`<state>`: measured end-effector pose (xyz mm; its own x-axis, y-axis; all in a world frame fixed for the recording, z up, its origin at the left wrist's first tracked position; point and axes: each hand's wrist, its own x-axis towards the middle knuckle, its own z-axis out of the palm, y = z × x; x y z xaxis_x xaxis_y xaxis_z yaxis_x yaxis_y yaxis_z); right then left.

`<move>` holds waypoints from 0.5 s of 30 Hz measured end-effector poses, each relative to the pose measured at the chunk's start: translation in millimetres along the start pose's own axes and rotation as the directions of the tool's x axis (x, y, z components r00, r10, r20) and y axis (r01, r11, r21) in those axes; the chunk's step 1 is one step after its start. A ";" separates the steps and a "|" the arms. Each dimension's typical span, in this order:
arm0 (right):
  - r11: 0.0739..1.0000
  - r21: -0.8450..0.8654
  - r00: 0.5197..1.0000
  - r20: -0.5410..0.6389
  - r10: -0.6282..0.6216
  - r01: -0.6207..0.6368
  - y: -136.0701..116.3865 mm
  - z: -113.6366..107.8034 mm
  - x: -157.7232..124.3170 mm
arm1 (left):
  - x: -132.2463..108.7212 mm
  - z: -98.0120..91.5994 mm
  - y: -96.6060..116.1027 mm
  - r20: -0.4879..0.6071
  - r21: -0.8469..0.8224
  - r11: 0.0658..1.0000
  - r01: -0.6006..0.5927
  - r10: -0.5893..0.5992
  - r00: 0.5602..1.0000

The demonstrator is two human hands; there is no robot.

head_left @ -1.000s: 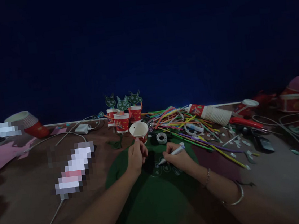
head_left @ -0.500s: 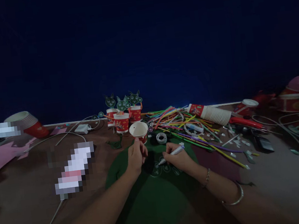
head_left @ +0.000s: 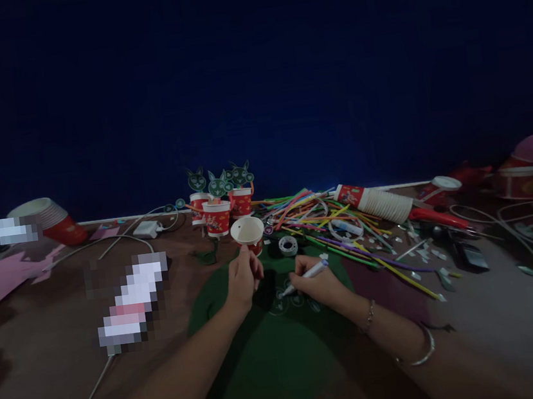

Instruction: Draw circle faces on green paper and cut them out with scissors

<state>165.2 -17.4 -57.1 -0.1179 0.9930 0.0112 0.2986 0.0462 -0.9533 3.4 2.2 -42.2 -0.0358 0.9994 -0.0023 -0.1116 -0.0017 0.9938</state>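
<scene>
Head view, white marker [head_left: 316, 269] in right hand [head_left: 319, 283], tip at green paper [head_left: 276, 360]

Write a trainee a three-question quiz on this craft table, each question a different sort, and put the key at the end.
1. True or false: the right hand holds a white pen with its tip over the green sheet.

2. Fill in the number: behind the hands, ____ red cups carry green animal faces.

3. Choose one. How does the long stack of cups to the right of the coloured stems sit?
A. Upright on its base
B. On its side
C. Upside down on its rims

Key: 1. True. 2. Three. 3. B.
</scene>
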 end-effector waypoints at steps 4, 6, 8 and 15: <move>1.000 -0.001 1.000 0.011 -0.010 0.010 -1.5 0.1 -1.0 | 0.4 0.0 -0.3 -0.004 0.008 1.000 0.002 -0.002 1.000; 1.000 0.002 1.000 0.019 -0.007 0.007 -2.1 0.0 -1.6 | 0.6 -0.2 -0.6 -0.003 0.008 1.000 -0.004 0.004 1.000; 1.000 0.003 1.000 0.023 -0.005 0.005 -1.7 0.0 -1.8 | 0.7 -0.2 -0.7 0.000 0.005 1.000 -0.008 0.008 1.000; 1.000 -0.012 1.000 -0.021 -0.011 0.011 2.4 0.2 0.4 | 0.8 -0.4 -1.1 -0.006 0.009 1.000 -0.004 0.004 1.000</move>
<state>165.7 -16.9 -59.4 -0.1015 0.9945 0.0277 0.3088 0.0579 -0.9493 3.2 3.1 -43.3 -0.0423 0.9991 0.0009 -0.1028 -0.0053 0.9947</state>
